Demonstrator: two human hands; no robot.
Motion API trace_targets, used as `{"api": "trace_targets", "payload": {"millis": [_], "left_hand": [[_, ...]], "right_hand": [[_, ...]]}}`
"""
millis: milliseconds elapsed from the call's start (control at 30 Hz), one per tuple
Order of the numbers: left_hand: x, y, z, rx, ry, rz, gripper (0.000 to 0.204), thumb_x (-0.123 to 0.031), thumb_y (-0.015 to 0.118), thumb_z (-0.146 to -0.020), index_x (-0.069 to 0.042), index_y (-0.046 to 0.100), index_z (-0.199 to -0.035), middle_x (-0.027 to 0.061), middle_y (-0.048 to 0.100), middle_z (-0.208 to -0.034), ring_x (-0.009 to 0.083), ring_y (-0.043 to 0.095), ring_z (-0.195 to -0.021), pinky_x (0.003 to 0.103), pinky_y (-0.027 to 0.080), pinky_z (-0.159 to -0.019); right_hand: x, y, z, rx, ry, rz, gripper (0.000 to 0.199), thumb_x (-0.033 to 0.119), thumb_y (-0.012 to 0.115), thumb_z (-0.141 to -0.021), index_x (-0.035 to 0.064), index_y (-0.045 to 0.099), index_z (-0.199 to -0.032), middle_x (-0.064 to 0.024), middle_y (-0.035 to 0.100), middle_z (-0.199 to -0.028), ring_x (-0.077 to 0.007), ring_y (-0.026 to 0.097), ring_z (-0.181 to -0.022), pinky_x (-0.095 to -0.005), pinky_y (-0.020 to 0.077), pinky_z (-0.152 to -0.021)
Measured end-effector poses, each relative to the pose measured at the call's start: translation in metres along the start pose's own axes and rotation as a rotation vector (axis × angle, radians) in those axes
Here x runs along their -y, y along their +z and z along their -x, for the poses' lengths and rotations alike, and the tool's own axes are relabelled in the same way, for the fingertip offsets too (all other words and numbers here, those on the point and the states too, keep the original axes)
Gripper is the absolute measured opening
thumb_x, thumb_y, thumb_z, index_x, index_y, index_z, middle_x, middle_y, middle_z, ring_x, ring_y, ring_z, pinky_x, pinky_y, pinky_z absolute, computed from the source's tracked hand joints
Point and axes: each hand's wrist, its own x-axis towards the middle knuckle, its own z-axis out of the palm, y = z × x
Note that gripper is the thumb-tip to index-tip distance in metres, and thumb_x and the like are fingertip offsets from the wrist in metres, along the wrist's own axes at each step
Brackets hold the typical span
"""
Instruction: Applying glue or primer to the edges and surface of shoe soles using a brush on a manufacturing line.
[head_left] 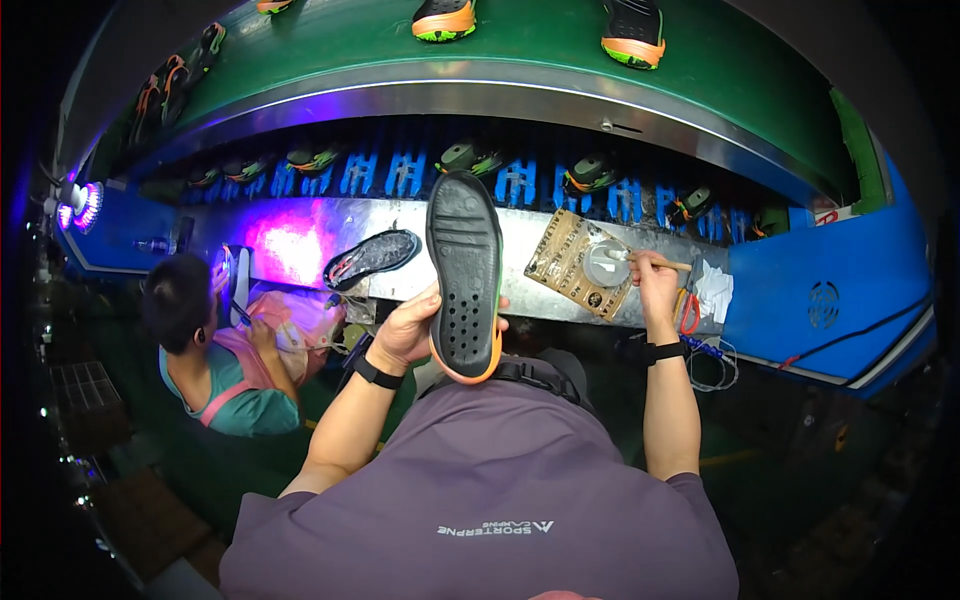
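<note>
In my left hand (406, 330) I hold a shoe sole (466, 265) nearly upright, its dark inner face toward me. Small holes dot its heel end, and orange edging shows round the heel. My right hand (656, 290) is closed on the wooden handle of a brush (680, 265). The brush's tip is at a round, pale, translucent bowl (606, 272), whose contents are hard to make out. Beneath the bowl lies a brown printed sheet (556, 262). To the left of the sole, a dark shoe upper (374, 257) rests on the metal bench (520, 230).
Orange-handled scissors (688, 312) and crumpled white paper (714, 290) lie at the bench's right. Behind the bench, several shoes sit along a row of blue holders (405, 174). Above runs a green conveyor (540, 40) carrying shoes. A co-worker (225, 350) sits at left near a bright purple lamp (82, 206).
</note>
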Motion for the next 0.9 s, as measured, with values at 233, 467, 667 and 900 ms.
{"api": "trace_targets", "payload": {"millis": [233,467,667,900], "left_hand": [[-0.003,-0.016,-0.01,-0.188,0.174,-0.107,0.082,-0.022,0.073,-0.087,-0.005,0.029,-0.154,0.0256,0.047,-0.148,0.049,0.047,-0.137,0.058,0.038,-0.116],[0.001,-0.013,-0.018,-0.237,0.185,-0.137,0.081,-0.022,0.072,-0.09,-0.007,0.028,-0.156,0.0216,0.051,-0.146,0.0464,0.05,-0.136,0.058,0.039,-0.116],[0.006,-0.012,-0.022,-0.259,0.179,-0.197,0.083,-0.032,0.074,-0.092,-0.006,0.028,-0.156,0.019,0.054,-0.142,0.0377,0.057,-0.129,0.052,0.046,-0.112],[0.013,-0.024,-0.019,-0.319,0.201,-0.222,0.08,-0.037,0.074,-0.093,-0.004,0.031,-0.153,0.0162,0.058,-0.135,0.0318,0.064,-0.12,0.046,0.051,-0.105]], "right_hand": [[-0.008,0.0,-0.001,0.144,0.037,0.093,0.02,0.016,0.066,-0.097,0.0016,0.071,-0.11,-0.0058,0.071,-0.088,-0.0065,0.057,-0.068,-0.0214,0.0458,-0.059],[-0.031,-0.007,-0.003,0.072,-0.207,0.269,0.016,0.012,0.066,-0.093,0.0,0.072,-0.1,-0.0041,0.072,-0.086,-0.0103,0.063,-0.073,-0.0256,0.0509,-0.066],[-0.03,0.005,-0.001,0.089,-0.333,0.609,0.017,0.013,0.067,-0.085,0.0037,0.073,-0.097,-0.0126,0.072,-0.079,-0.0192,0.066,-0.069,-0.0322,0.0531,-0.067],[-0.011,0.007,0.003,0.118,-0.334,0.515,0.018,0.016,0.067,-0.089,0.0028,0.073,-0.099,-0.0129,0.073,-0.084,-0.0201,0.067,-0.072,-0.0325,0.0527,-0.069]]}}
